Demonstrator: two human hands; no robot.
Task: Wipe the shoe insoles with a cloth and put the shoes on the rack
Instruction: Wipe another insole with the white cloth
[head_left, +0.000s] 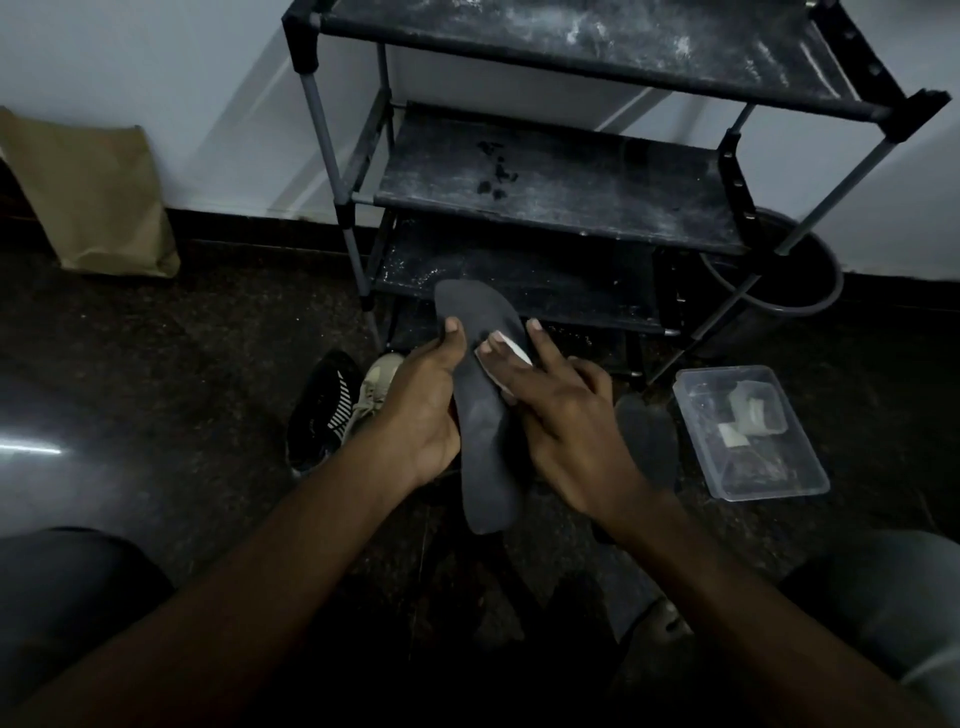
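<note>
Dark insole (485, 441) held in mid-air above the floor (182, 338), in front of the lowest shelf of the shoe rack (550, 176); toe end pointing toward the rack, heel end toward the body. Left hand (423, 410) clasped around the insole's left edge near mid-length, thumb lying on the upper face. Right hand (561, 415) pressing a small white cloth (506, 353) flat against the forefoot area, fingers spread over it.

Judged thin, light and flexible: likely to bow under wiping pressure unless backed from beneath. Best gripped along the edge at the arch, as now, leaving the upper face free. Surface looks matt, probably not slippery.

Second insole (647, 436) lying on the floor just beside the clear plastic container (748, 431), which holds more folded white pieces. Black shoe (322, 410) and beige shoe (371, 395) side by side on the floor near the rack's left leg. Rack shelves dusty, no shoes on them yet. Brown paper bag (88, 197) against the wall, well apart.
</note>
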